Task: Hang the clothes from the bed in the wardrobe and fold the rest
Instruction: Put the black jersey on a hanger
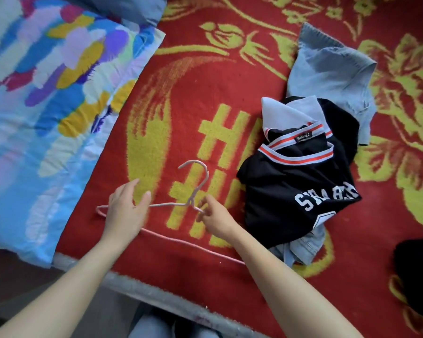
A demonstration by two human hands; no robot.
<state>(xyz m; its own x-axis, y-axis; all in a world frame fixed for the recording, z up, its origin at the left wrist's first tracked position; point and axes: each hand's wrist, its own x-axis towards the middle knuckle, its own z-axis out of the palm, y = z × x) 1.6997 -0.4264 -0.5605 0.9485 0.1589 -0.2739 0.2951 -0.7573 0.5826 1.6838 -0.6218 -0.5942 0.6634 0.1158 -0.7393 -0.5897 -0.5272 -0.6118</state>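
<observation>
Right hand (pixel 215 218): thumb and forefinger pinching a thin pink wire clothes hanger (pixel 169 204) just below its twisted neck.

Left hand (pixel 126 208): fingers spread and relaxed, over the hanger's left shoulder, grasping nothing. Whether it touches the wire cannot be told.

Hanger: near the bed's front edge, hook pointing away from the person. Its long bottom bar lies on a red woven blanket with yellow flower pattern (pixel 205 81).

Crumpled black sports jersey with white block lettering (pixel 298 191): on the blanket just right of the right hand. Collar banded pale blue and red, label showing.

Pale blue denim garment (pixel 332 81): heaped beyond the jersey and touching it. More pale denim shows under the jersey's near edge; whether it is the same piece cannot be told.

Quilt printed with blue, yellow, purple and pink strokes (pixel 47 106): covering the blanket's left side.

Dark item (pixel 415 276): at the right edge, kind unclear.
</observation>
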